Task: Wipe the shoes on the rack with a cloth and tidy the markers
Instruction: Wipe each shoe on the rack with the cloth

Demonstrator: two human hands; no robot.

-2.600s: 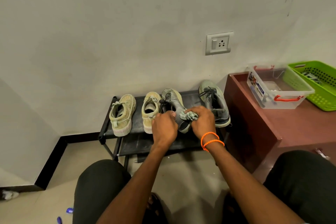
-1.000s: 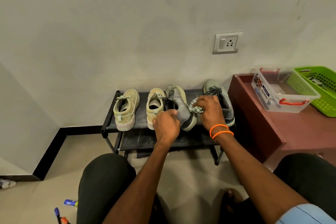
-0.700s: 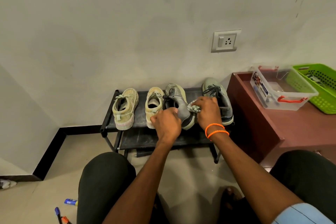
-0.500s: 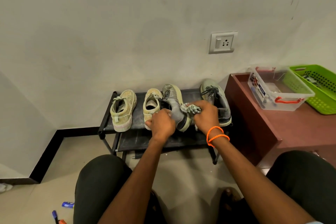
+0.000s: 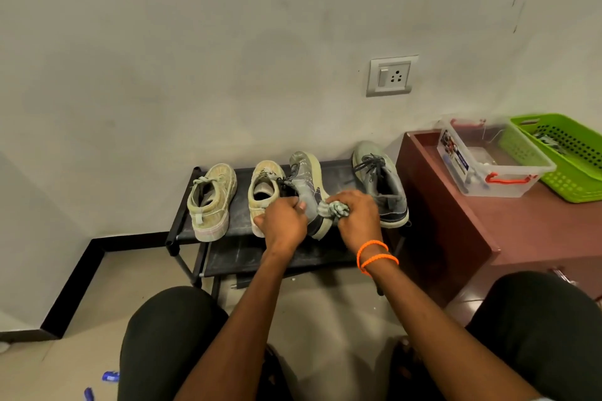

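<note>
- Against the pale wall, a black shoe rack [image 5: 182, 231] carries four shoes on its top shelf.
- Left hand [image 5: 285, 221] grips the tilted grey shoe [image 5: 308, 185] at its heel.
- Right hand [image 5: 356, 221], its grip clamped on a bunched cloth [image 5: 334, 208], presses it to that shoe's side.
- Blue markers [image 5: 110, 376] lie on the floor, bottom left.

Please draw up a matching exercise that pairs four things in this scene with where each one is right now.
Things:
1. cloth
2. tilted grey shoe
3. green basket
4. blue markers

Places:
A. on the floor at lower left
B. on the brown cabinet, right of the clear box
C. bunched in the right hand
D. on the rack, held by the left hand

Pairs: 1-C, 2-D, 3-B, 4-A
</note>
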